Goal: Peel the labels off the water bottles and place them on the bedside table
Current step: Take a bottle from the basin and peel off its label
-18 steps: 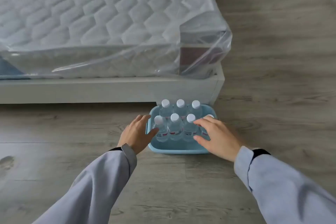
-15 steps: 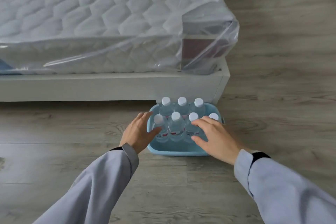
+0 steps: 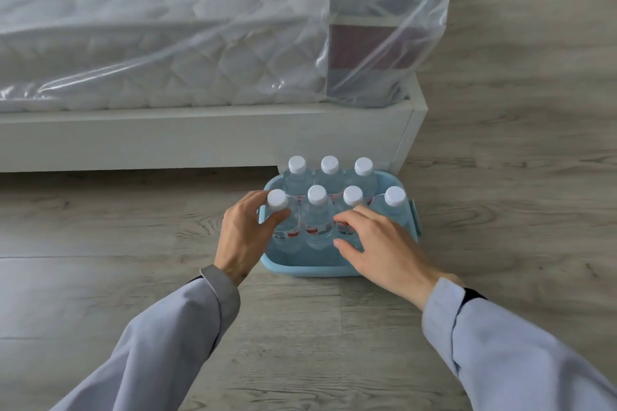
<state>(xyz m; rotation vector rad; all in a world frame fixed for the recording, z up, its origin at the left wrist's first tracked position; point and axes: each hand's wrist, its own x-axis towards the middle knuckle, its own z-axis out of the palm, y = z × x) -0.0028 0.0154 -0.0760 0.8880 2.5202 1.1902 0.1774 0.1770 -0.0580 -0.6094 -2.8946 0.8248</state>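
Several clear water bottles with white caps and red-and-white labels stand upright in a light blue basin (image 3: 310,269) on the wooden floor. My left hand (image 3: 243,237) grips the front-left bottle (image 3: 277,199) just below its cap, fingers behind it and thumb in front. My right hand (image 3: 377,243) reaches over the basin's near right side. Its loosely spread fingers lie against the front row beside the middle front bottle (image 3: 317,210) and hide most of the bottle to that one's right. No bedside table is in view.
The basin stands against the corner of a white bed frame (image 3: 200,140). A quilted mattress (image 3: 167,27) wrapped in clear plastic lies on top. Grey wood floor (image 3: 500,177) stretches to the right and towards me.
Both hands have moved in onto the bottles. The left hand went from the basin's side to around the front-left bottle. The camera has come closer.
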